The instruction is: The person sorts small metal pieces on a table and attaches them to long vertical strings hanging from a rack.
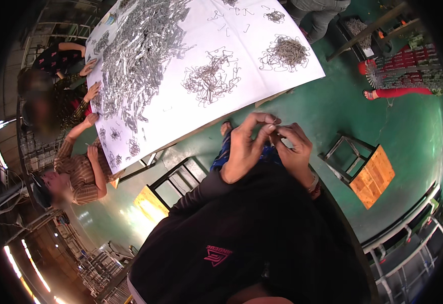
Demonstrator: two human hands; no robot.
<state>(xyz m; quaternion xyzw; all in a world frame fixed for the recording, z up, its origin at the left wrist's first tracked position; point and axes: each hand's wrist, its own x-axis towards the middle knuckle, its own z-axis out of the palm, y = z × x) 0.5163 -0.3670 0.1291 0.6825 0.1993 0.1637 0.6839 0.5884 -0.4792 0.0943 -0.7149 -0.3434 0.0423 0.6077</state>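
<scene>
In front of my body, my left hand [246, 144] and my right hand [293, 148] are raised close together, off the table edge. Thumb and fingers of each are pinched, with the tips nearly meeting. Whatever lies between them is too small to make out. Beyond them, a loose pile of bent wire hooks [211, 78] lies on the white-covered table [181, 121]. A denser heap of wire hooks [290, 51] sits near its right corner. A large spread of flat metal clips [138, 61] covers the table's left part.
Several people sit along the table's left side, hands at its edge. Wooden-topped stools stand left [151, 203] and right [372, 176] of me on the green floor [302, 109]. Someone in grey trousers [318, 15] stands at the far side. A black crate [360, 35] holds metal parts.
</scene>
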